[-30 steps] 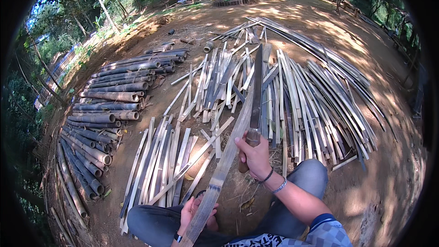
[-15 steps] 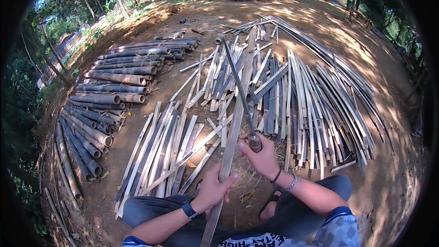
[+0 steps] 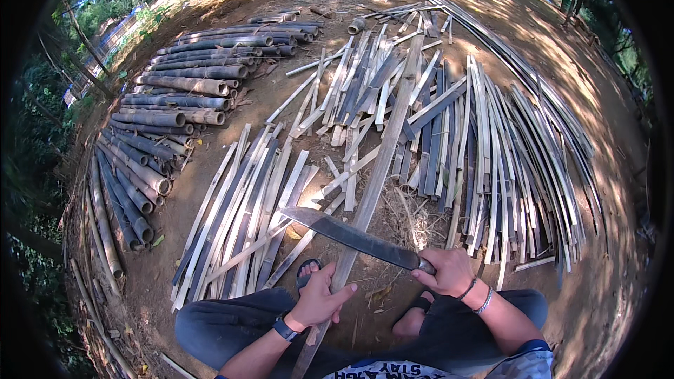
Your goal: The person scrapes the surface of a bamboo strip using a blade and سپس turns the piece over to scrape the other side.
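Lower centre: our left hand (image 3: 323,301) holds a long bamboo strip (image 3: 383,154); our right hand (image 3: 448,271) grips a machete (image 3: 372,242), blade crossing over strip. Bamboo poles (image 3: 182,84), upper left.

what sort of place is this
Probably an outdoor bamboo-working spot in a wooded clearing: bamboo poles lie piled on bare earth, long cut strips are spread beside them, and trees stand around the edge.

Dull metal machete blade (image 3: 372,244), matt grained bamboo strip (image 3: 382,165), rough earth (image 3: 210,168).
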`<state>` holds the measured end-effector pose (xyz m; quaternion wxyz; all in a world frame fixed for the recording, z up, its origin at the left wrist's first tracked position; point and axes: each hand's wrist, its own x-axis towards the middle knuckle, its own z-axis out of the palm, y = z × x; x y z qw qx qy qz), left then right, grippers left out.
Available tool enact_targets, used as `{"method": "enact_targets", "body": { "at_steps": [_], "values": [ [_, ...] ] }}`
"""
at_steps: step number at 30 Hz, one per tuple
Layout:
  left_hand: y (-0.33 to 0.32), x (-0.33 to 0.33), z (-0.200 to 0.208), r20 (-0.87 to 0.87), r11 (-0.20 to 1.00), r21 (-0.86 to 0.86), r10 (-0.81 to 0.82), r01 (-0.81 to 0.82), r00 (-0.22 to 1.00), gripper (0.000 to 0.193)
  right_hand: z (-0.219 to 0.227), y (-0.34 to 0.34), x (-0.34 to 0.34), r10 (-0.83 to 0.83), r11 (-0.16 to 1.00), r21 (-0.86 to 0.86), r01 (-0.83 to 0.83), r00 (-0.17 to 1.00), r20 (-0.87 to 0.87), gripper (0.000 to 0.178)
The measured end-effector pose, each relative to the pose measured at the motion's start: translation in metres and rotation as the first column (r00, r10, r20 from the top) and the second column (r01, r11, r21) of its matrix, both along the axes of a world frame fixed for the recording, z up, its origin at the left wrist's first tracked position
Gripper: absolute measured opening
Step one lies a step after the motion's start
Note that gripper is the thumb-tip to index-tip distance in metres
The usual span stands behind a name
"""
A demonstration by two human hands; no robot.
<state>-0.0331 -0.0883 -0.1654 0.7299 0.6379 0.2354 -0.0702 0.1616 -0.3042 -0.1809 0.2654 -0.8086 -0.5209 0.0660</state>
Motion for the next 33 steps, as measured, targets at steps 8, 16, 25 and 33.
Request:
{"method": "enact_targets", "body": {
  "at_steps": [8,16,25,33],
  "values": [
    [0.010,0.005,-0.006,0.036,0.987,-0.144,-0.074,0.078,0.997,0.045,0.005,-0.001,0.014,0.050,0.994,-0.098,-0.051,0.999,-0.015,0.035],
    [0.015,0.005,-0.010,0.037,0.963,-0.264,-0.053,0.061,0.998,0.016,0.000,0.001,0.009,0.035,0.996,-0.073,-0.046,0.988,-0.151,0.034],
    [0.020,0.003,-0.020,0.057,0.878,-0.475,-0.040,0.063,0.998,0.022,0.001,0.005,-0.006,0.082,0.992,-0.086,-0.088,0.994,-0.070,0.038],
    [0.019,0.006,-0.018,0.056,0.882,-0.464,-0.065,0.084,0.996,0.022,0.003,0.005,0.003,-0.026,0.997,-0.074,0.016,0.991,-0.128,0.039]
  ]
}}
